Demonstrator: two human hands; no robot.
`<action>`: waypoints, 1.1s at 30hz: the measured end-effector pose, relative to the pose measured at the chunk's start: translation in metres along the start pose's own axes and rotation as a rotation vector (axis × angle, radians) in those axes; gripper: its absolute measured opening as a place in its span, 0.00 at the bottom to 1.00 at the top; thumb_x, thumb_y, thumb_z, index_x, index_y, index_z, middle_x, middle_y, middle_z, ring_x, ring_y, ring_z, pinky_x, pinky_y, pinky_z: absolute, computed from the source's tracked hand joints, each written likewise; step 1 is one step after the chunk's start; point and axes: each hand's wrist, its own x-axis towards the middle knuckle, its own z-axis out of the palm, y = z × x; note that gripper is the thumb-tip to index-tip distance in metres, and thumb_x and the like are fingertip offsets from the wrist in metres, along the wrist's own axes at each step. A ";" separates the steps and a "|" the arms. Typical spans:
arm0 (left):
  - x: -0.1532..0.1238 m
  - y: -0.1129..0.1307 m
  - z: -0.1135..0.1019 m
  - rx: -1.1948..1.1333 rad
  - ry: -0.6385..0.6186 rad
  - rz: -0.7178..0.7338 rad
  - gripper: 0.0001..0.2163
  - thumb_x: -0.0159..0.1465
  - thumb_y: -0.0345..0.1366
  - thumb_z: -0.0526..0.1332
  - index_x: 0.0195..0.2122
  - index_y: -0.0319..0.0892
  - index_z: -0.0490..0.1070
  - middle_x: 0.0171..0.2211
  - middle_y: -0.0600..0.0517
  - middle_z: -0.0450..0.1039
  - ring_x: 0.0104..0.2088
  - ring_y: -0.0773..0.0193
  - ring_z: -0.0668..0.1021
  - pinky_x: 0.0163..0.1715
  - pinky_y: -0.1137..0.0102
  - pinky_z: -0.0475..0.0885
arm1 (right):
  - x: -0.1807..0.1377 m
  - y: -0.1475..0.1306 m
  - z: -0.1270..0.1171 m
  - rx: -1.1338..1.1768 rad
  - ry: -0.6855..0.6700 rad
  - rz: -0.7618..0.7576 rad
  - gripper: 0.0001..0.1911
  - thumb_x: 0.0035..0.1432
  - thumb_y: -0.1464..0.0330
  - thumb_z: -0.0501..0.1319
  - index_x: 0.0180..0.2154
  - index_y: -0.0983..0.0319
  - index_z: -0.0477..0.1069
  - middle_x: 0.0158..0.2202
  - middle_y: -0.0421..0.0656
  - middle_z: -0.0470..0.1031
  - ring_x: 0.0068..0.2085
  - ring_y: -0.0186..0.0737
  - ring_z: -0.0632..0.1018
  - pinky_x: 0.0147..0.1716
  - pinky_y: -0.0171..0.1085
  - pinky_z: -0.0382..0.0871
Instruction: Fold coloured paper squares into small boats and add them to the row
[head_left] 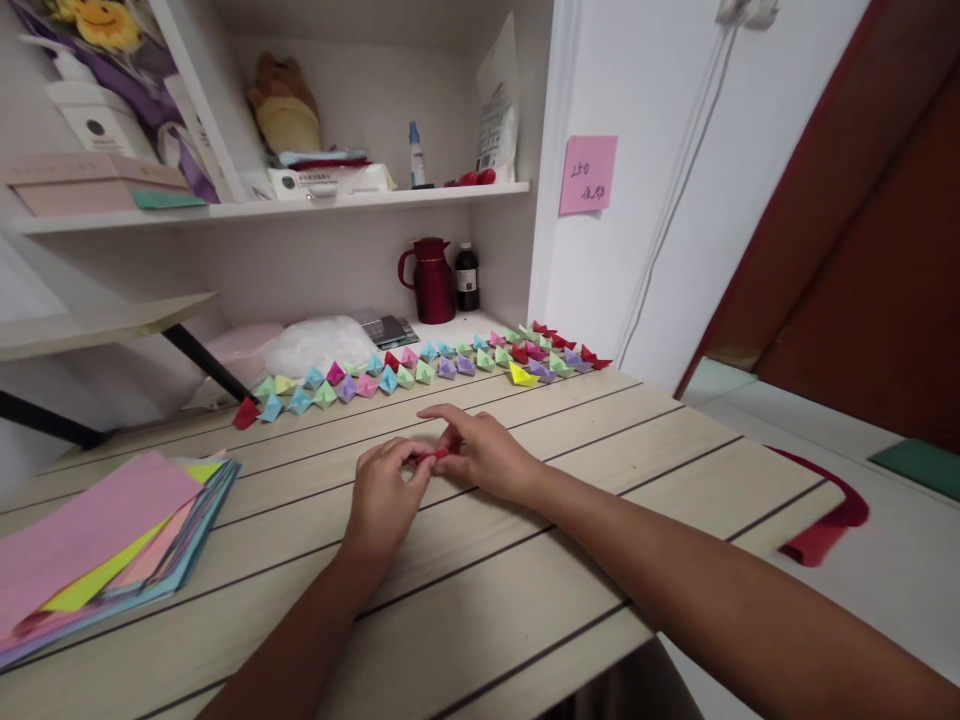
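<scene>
Between my hands, just above the striped tabletop [480, 580], is a small piece of folded red paper [437, 454], mostly covered by my fingers. My left hand [386, 490] pinches it from the left with thumb and fingers. On the other side, my right hand [484, 452] grips it between thumb and fingertips, with the index finger stretched out above. Beyond them stand rows of small folded paper boats in many colours, among them a yellow boat [523, 375] and a red boat [245, 413].
A stack of coloured paper sheets [105, 545] lies at the left. Behind the boats, a shelf holds a red jug [433, 282], a dark bottle [466, 278] and a clear plastic bag [322, 345]. A pink note [588, 174] hangs on the wall. Black metal legs [206, 360] stand at the left.
</scene>
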 end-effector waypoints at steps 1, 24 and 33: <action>0.000 0.000 0.000 -0.023 0.019 -0.030 0.04 0.55 0.33 0.61 0.28 0.46 0.75 0.32 0.52 0.78 0.36 0.59 0.78 0.46 0.63 0.69 | 0.001 0.002 0.000 0.039 0.024 0.033 0.25 0.51 0.71 0.66 0.52 0.57 0.67 0.30 0.36 0.77 0.31 0.34 0.76 0.36 0.33 0.65; -0.002 0.009 -0.002 0.092 0.145 0.061 0.06 0.57 0.32 0.59 0.33 0.47 0.75 0.38 0.52 0.79 0.44 0.57 0.78 0.50 0.61 0.68 | 0.005 -0.005 -0.001 -0.252 0.131 -0.087 0.04 0.55 0.70 0.61 0.29 0.61 0.75 0.29 0.39 0.77 0.35 0.36 0.74 0.43 0.38 0.58; -0.003 0.004 -0.001 0.198 0.179 0.059 0.05 0.57 0.34 0.60 0.30 0.46 0.75 0.31 0.54 0.80 0.34 0.60 0.79 0.42 0.64 0.70 | 0.004 -0.005 0.003 -0.258 0.115 -0.092 0.04 0.56 0.70 0.61 0.29 0.61 0.74 0.29 0.39 0.77 0.35 0.37 0.74 0.43 0.38 0.56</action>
